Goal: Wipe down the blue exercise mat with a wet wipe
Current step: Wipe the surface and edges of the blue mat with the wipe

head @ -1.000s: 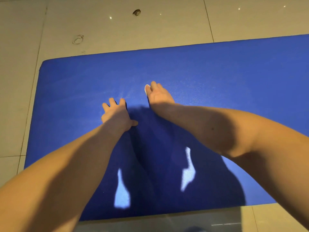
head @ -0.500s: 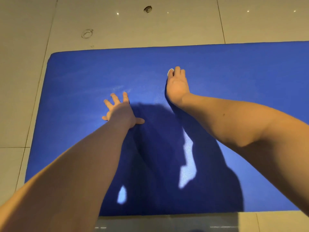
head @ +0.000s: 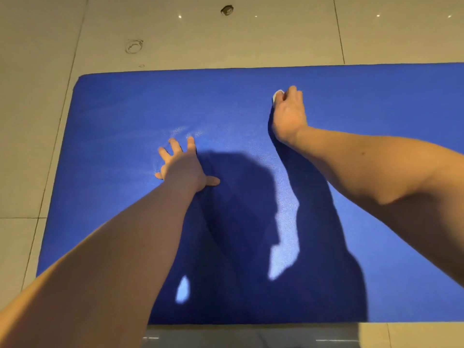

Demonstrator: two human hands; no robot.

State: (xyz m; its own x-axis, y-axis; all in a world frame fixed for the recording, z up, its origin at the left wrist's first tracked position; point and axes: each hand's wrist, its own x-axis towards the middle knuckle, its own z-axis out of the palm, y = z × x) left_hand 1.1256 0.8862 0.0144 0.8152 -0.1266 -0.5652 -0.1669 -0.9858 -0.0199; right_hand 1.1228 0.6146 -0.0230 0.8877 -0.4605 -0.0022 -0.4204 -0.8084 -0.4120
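Observation:
The blue exercise mat (head: 120,116) lies flat on the tiled floor and fills most of the view. My left hand (head: 183,167) rests flat on it left of centre, fingers spread. Further back and to the right, my right hand (head: 288,114) presses down on the mat with its fingers curled over a white wet wipe (head: 277,94). Only a small edge of the wipe shows beside the fingertips. The shadow of my head and arms darkens the near middle of the mat.
Beige floor tiles (head: 251,38) surround the mat. A ring-shaped mark (head: 134,46) and a small dark spot (head: 227,10) sit on the floor beyond the mat's far edge. The mat runs out of view on the right.
My right hand has slid with the wipe away from me and to the right, towards the mat's far edge. My left hand has stayed planted on the mat.

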